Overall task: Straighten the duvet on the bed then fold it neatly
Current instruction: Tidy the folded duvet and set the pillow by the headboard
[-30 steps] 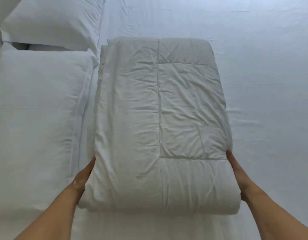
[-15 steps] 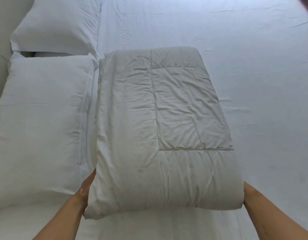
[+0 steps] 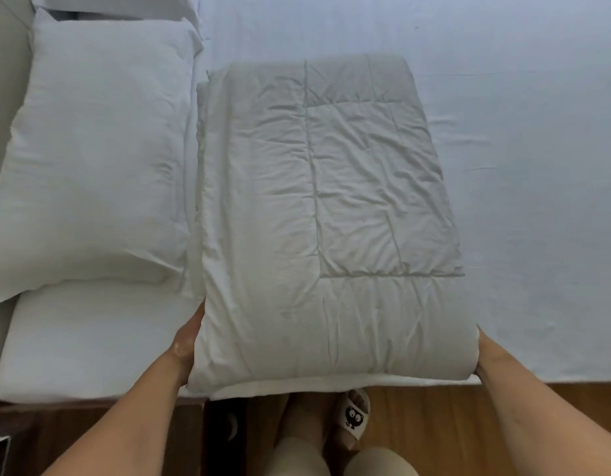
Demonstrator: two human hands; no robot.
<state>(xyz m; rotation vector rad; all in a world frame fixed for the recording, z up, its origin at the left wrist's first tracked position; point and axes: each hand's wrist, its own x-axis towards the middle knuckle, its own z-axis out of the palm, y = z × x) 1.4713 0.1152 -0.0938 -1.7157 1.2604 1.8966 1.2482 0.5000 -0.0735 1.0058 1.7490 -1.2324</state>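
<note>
Wooden floor [image 3: 434, 427] beneath a white-sheeted bed [image 3: 537, 201], pillows [image 3: 91, 149] at left.

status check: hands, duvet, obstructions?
Left hand and right hand press the sides of the duvet. Duvet folded, flat on bed. Pillow close alongside.

Soft, diffuse, cool-toned light falls evenly over the scene, with no glare or hard highlight. The white bed sheet [image 3: 523, 173] reads faintly blue. Shadows are weak: a thin dark band in the gap between the pillow [image 3: 91, 159] and the folded duvet [image 3: 317, 218], shallow grey in the duvet's creases, and deeper shade under the bed edge over the wooden floor [image 3: 434, 431], the dimmest region. Wide-angle distortion bows the bed edge and splays the forearms at the lower corners. Detail is soft throughout (fabric weave unresolved), and the slipper [image 3: 353, 419] looks slightly blurred.
</note>
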